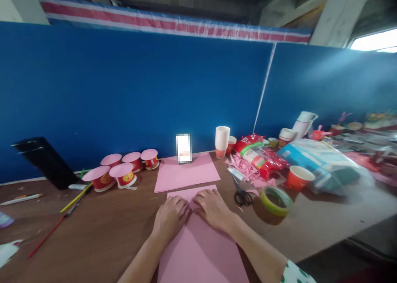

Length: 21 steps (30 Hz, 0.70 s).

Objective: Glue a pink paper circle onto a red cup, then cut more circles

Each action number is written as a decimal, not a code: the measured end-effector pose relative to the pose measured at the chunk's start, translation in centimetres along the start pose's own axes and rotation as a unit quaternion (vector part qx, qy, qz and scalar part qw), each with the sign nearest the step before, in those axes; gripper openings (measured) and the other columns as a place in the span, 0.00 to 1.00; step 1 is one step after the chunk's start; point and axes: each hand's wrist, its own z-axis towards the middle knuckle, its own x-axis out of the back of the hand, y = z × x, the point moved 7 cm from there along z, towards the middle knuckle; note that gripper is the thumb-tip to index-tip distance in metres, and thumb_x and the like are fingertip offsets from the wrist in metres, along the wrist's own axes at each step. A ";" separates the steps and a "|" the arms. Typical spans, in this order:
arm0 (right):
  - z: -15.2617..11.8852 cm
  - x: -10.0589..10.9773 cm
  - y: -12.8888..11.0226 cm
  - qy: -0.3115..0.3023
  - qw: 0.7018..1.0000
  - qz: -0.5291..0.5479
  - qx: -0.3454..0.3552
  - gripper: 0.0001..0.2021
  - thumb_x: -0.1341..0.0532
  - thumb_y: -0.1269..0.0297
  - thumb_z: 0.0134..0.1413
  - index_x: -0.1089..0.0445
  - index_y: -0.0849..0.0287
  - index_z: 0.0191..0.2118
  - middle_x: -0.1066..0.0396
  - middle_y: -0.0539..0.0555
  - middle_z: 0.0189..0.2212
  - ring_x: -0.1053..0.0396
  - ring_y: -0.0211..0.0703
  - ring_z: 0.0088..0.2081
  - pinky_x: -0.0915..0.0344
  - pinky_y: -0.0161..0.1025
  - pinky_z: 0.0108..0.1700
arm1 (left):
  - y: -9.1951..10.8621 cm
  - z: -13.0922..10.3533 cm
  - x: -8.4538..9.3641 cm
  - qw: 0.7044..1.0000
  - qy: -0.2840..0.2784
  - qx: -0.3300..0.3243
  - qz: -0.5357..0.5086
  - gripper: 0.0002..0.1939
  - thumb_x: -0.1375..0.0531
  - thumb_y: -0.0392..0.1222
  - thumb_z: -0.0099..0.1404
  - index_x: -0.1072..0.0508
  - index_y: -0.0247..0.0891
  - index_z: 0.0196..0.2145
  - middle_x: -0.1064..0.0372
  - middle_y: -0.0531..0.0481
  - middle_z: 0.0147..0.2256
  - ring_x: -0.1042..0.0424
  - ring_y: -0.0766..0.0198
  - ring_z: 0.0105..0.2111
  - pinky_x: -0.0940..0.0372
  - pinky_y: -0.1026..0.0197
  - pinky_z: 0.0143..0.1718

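A long sheet of pink paper point(198, 254) lies in front of me, running from the table's front edge up past my hands. On its left side, my left hand point(172, 217) has bent fingers closed on the paper. My right hand point(212, 208) is beside it, also with curled fingers closed on the paper. The thumbs and fingertips of both hands come close together at the sheet's middle, where a small darker fold of paper shows. My hands partly hide that spot. Just beyond lies more pink paper point(186, 175).
Red cups with pink discs point(122, 171) stand at left, near a black cylinder point(46, 163) and brushes. At right are black-handled scissors point(243, 197), yellow-green tape point(276, 200), pink scraps point(243, 167), a red bag point(260, 154), an orange cup point(299, 178) and stacked white cups point(222, 140).
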 end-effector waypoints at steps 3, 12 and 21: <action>-0.6 1.3 -0.3 -0.004 1.000 -0.004 0.006 0.11 0.43 0.61 0.52 0.33 0.55 0.42 0.33 0.54 0.42 0.40 0.47 0.46 0.48 0.44 0.48 | 0.0 0.0 0.1 1.000 0.001 0.001 0.014 0.11 0.51 0.46 0.63 0.31 0.42 0.36 0.33 0.48 0.35 0.37 0.59 0.37 0.43 0.59 0.34; -5.6 7.3 4.6 0.004 1.000 -0.002 -0.018 0.14 0.43 0.64 0.52 0.33 0.56 0.46 0.33 0.55 0.43 0.41 0.47 0.49 0.47 0.43 0.51 | -0.7 0.1 -0.2 1.000 0.004 -0.009 0.022 0.13 0.52 0.46 0.63 0.31 0.43 0.39 0.33 0.49 0.39 0.36 0.59 0.39 0.41 0.59 0.37; -6.8 8.8 14.2 -0.019 0.980 -0.086 -0.180 0.14 0.44 0.65 0.51 0.34 0.57 0.46 0.34 0.58 0.43 0.39 0.49 0.47 0.42 0.41 0.44 | -1.4 0.1 -1.1 0.999 0.024 -0.031 0.037 0.14 0.50 0.48 0.62 0.30 0.44 0.42 0.32 0.48 0.42 0.34 0.57 0.41 0.38 0.57 0.37</action>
